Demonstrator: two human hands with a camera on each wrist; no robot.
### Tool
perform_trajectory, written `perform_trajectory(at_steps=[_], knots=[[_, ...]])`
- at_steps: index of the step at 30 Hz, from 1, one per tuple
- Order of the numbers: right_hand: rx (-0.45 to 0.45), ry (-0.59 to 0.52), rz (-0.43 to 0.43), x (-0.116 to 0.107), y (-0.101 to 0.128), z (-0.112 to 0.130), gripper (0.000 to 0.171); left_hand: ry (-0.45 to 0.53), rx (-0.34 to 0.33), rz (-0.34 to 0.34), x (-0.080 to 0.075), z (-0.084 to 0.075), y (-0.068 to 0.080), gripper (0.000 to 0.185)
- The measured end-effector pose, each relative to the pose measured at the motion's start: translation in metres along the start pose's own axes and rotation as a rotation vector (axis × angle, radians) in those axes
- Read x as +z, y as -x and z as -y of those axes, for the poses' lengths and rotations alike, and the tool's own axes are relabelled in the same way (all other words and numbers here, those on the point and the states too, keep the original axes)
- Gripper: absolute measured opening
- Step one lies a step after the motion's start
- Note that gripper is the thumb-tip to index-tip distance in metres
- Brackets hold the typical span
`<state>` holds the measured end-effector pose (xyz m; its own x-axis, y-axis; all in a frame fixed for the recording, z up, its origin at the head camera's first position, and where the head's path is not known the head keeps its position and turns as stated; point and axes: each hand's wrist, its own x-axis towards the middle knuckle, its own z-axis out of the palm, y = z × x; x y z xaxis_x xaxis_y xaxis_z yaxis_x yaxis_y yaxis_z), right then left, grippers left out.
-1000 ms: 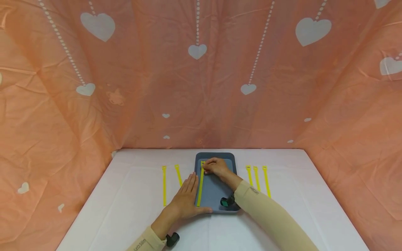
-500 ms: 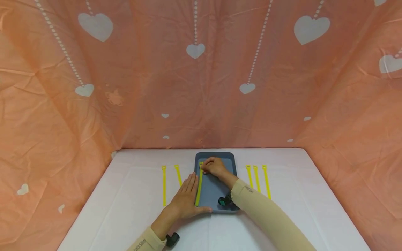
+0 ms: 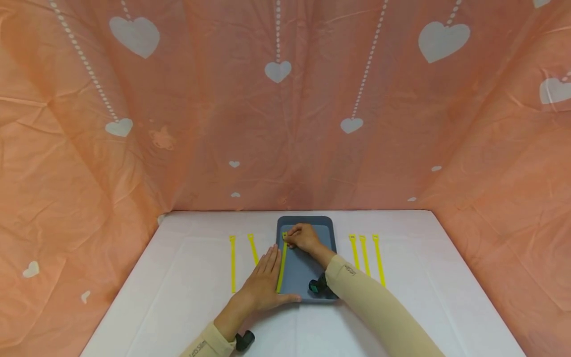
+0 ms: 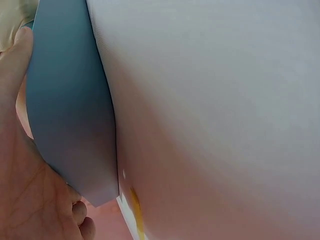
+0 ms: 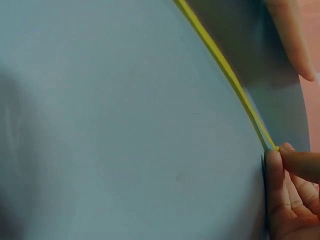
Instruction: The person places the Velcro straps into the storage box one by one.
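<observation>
From the head camera I see a rectangular blue-grey plastic tray [image 3: 312, 285] in the middle of the white-covered table [image 3: 178, 297], and both hands are at its left side. My left hand [image 3: 264, 282] lies flat with straight fingers against the tray's left rim, its thumb along the near edge; it grips nothing. My right hand [image 3: 304, 237] reaches in from the right and pinches the far end of a long thin yellow strap [image 3: 281, 267] that runs along the inside of the tray's left wall.

The right wrist view shows what the head view cannot: fingertips [image 5: 275, 170] closed tight on the very tip of the strap [image 5: 225, 70], which lies on the tray floor [image 5: 125, 125]. The left wrist camera gives only the tray's outer wall [image 4: 65, 100] against the palm [image 4: 20, 180] (no strap contact there).

Only the head view takes in two more yellow straps [image 3: 243, 255] lying on the table left of the tray, three others [image 3: 366, 253] to its right, and the orange heart-printed backdrop [image 3: 285, 99].
</observation>
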<state>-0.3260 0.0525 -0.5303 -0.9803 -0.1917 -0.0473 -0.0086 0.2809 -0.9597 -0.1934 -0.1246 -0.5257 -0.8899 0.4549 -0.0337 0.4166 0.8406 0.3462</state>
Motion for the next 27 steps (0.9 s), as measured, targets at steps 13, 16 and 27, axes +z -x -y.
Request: perform_trajectory(at_steps=[13, 16, 27], knots=[[-0.001, 0.053, 0.025, 0.0, -0.001, 0.002, 0.01, 0.019, -0.002, 0.006, -0.007, -0.005, 0.002, 0.137], [0.005, 0.056, 0.02, 0.0, -0.001, 0.004, 0.01, 0.036, -0.003, 0.008, -0.009, -0.006, 0.002, 0.137], [0.009, 0.017, 0.02, -0.001, 0.001, 0.003, 0.011, 0.02, -0.011, 0.02, -0.009, -0.007, 0.002, 0.135]])
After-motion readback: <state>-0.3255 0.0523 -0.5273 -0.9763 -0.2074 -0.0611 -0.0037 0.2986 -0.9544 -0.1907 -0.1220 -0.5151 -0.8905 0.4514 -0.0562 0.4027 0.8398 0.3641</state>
